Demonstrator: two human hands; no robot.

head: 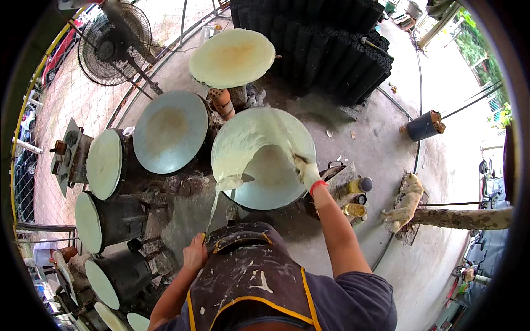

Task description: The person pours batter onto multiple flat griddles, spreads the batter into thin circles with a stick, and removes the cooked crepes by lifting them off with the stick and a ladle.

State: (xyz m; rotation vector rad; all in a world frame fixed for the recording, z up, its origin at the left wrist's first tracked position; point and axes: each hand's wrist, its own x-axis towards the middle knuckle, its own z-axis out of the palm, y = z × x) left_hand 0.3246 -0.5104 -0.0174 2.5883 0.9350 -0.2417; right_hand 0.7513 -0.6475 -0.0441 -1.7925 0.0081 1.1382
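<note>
Straight ahead of me is a large round metal griddle (269, 192). Wet, pale batter (236, 138) coats its far and left part, while bare metal shows in the near middle. My right hand (306, 169), in a white glove, grips a long thin spreader (279, 126) that reaches over the coated far side and is blurred by movement. Beside my apron, my left hand (195, 253) holds the handle of a metal ladle (228, 183). The ladle's batter-smeared bowl is over the griddle's near left rim.
To the left, a bare griddle (170, 130) stands near drum stoves (123, 219) topped with pale round sheets (104, 163). A round sheet (232, 56) lies beyond. Stacked charcoal briquettes (319, 53) rise behind; bottles (359, 185) and a dog (408, 200) are right, a fan (109, 49) far left.
</note>
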